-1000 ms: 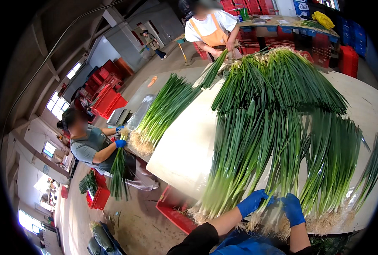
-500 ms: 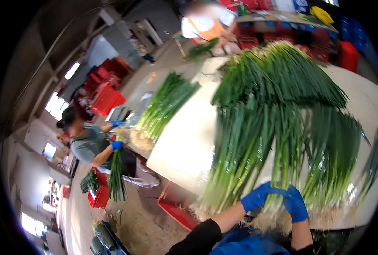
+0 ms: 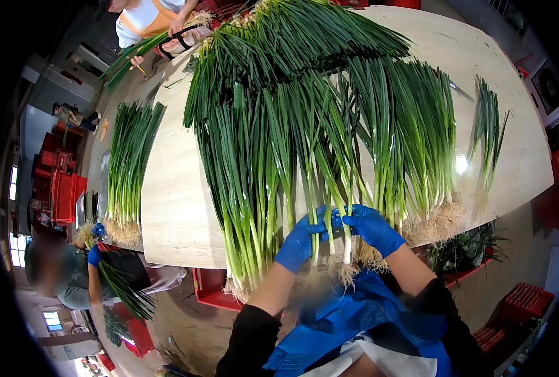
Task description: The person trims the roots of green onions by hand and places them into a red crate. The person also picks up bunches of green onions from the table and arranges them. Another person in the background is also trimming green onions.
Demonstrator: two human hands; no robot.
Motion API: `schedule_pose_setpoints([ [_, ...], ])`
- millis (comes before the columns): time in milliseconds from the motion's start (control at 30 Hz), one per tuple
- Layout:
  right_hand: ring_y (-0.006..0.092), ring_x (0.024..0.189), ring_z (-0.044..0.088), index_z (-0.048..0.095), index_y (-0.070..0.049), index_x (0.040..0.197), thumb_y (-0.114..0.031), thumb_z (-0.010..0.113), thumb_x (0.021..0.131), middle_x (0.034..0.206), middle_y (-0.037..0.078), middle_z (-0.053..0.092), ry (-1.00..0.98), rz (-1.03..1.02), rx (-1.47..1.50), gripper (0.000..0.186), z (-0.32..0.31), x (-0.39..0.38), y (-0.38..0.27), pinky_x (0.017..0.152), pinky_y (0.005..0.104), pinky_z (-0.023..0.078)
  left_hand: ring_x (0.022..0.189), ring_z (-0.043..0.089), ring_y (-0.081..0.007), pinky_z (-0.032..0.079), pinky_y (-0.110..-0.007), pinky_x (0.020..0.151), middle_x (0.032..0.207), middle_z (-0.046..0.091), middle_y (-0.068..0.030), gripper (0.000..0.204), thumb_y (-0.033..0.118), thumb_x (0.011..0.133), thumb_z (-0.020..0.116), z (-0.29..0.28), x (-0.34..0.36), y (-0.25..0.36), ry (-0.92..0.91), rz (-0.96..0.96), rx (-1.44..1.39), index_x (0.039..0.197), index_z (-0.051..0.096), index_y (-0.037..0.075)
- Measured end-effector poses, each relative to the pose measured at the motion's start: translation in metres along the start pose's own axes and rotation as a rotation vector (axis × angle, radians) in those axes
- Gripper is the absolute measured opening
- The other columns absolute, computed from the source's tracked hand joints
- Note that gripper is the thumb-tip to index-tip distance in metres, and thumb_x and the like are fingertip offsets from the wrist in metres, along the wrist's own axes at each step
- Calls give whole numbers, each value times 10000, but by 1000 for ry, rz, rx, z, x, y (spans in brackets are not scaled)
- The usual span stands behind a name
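My left hand [image 3: 300, 243], in a blue glove, has its fingers closed around pale green onion stalks [image 3: 316, 245] at the near edge of the board. My right hand [image 3: 370, 229], also gloved, grips stalks just beside it, their rooted ends hanging below both hands. Dense rows of green onions [image 3: 254, 182] lie on the pale board [image 3: 173, 195] to either side, roots toward me, with another layer [image 3: 292, 38] across the far part. A small separate bunch [image 3: 488, 138] lies at the right.
A co-worker in an orange apron [image 3: 147, 19] handles onions at top left; another, blue-gloved [image 3: 66, 283], holds a bunch at lower left beside a side pile [image 3: 129, 169]. A distant person [image 3: 72, 116] stands behind. Red crates [image 3: 66, 191] are stacked left, others [image 3: 515, 317] lower right.
My view has tilted down and turned, shifting the scene. My hands have drawn closer around a few stalks. The apron-wearing co-worker's bunch is held differently, lying more slantwise.
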State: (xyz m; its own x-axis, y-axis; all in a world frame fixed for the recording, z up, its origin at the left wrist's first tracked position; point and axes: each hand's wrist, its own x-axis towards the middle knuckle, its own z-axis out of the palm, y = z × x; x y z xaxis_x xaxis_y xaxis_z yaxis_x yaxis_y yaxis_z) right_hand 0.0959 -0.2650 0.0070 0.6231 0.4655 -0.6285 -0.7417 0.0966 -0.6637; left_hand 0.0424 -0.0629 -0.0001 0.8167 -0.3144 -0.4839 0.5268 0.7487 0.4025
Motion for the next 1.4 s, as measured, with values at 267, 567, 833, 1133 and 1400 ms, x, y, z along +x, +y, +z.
schedule_pose_setpoints([
  [267, 133, 758, 573, 598, -6, 1050, -103, 708, 813, 868, 49, 626, 174, -43, -238, 279, 6, 3, 1, 632, 273, 469, 1097, 577, -287, 491, -390, 957, 1224, 546, -177, 646, -114, 748, 561, 2, -2, 3, 65, 10, 23, 1359, 404, 25],
  [567, 141, 731, 579, 593, 19, 1056, -113, 666, 857, 872, 60, 611, 177, -47, -157, 250, 18, 4, 6, 598, 257, 491, 1026, 581, -201, 500, -312, 874, 1164, 575, -96, 534, 0, 813, 662, 18, 4, -6, 190, 53, 266, 1303, 457, 56],
  [833, 155, 963, 601, 538, 6, 1231, -172, 563, 939, 1107, 82, 629, -107, -101, -209, 343, 36, -5, -3, 793, 272, 508, 1076, 555, -225, 466, -326, 917, 1165, 563, -109, 574, -22, 789, 682, 3, -2, -8, 113, 91, 313, 1310, 444, 27],
  [1133, 104, 732, 576, 612, -73, 1068, -238, 623, 901, 796, 9, 601, -8, 31, 152, 235, 37, 25, -18, 649, 264, 492, 594, 438, -150, 381, -269, 515, 979, 552, -117, 748, 23, 643, 554, 6, -25, -17, 47, -10, -207, 1367, 368, -4],
  [1400, 169, 672, 595, 618, -11, 990, -208, 633, 893, 792, 52, 634, -67, 20, 369, 220, 37, 39, 4, 596, 276, 493, 968, 636, -275, 541, -341, 762, 1147, 612, -151, 547, -48, 739, 579, 10, -34, -18, 158, 40, 123, 1276, 492, 6],
])
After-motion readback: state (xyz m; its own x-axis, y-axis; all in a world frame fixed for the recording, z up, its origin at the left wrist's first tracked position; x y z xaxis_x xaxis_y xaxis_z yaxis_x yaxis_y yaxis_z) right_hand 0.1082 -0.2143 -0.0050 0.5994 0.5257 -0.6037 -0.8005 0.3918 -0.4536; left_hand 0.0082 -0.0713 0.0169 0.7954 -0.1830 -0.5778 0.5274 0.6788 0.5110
